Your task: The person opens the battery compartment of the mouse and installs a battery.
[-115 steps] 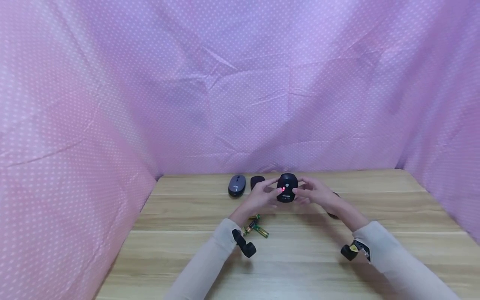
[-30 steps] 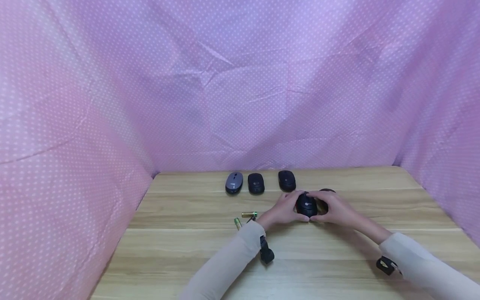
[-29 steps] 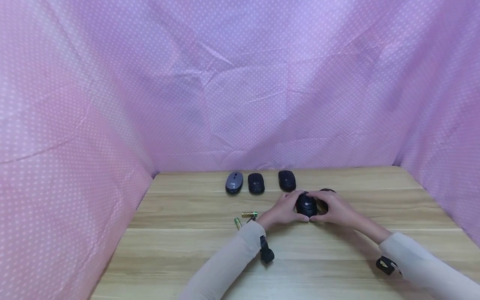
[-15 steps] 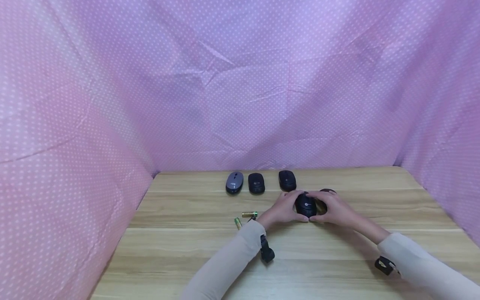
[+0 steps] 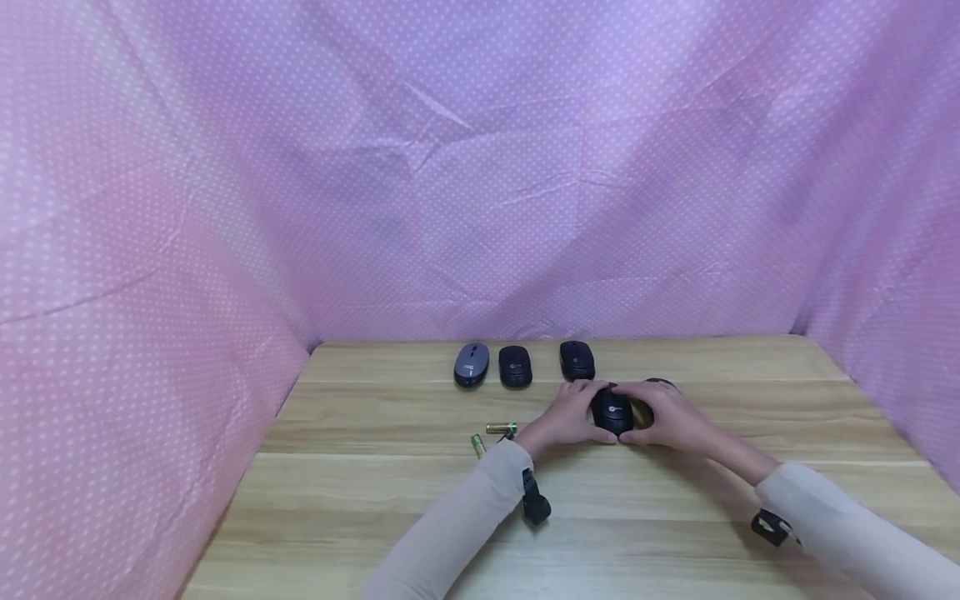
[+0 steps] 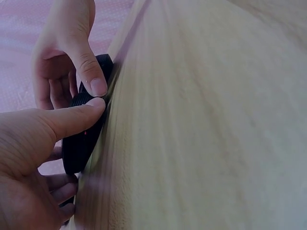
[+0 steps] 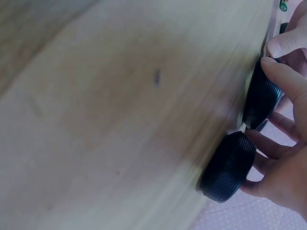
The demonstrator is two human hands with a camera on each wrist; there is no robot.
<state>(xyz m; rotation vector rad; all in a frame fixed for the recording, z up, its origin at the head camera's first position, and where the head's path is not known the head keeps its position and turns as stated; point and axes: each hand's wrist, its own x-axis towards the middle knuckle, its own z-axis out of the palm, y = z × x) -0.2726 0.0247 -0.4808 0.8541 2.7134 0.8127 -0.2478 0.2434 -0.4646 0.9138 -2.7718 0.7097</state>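
A black computer mouse [image 5: 612,410] sits top up on the wooden table, between my two hands. My left hand [image 5: 568,418] grips its left side, thumb at the near end and fingers at the far end. From the other side my right hand [image 5: 671,418] holds it the same way, and the two thumb tips meet. A small red glow shows at the mouse's lower edge in the left wrist view. Another black mouse [image 7: 228,167] lies just beside it, largely hidden behind my right hand in the head view; whether the right fingers touch it I cannot tell.
Along the back of the table [image 5: 360,500] stand a grey mouse [image 5: 472,365] and two black mice, one left [image 5: 515,367] and one right [image 5: 577,360]. Two green-gold batteries [image 5: 501,428] show by my left wrist. Pink dotted cloth [image 5: 450,208] encloses the table.
At 3.8 s ago my hands held a black mouse up, its underside and red light showing. Now they grip a mouse on the table, further right. Over the last second the hands hardly move.
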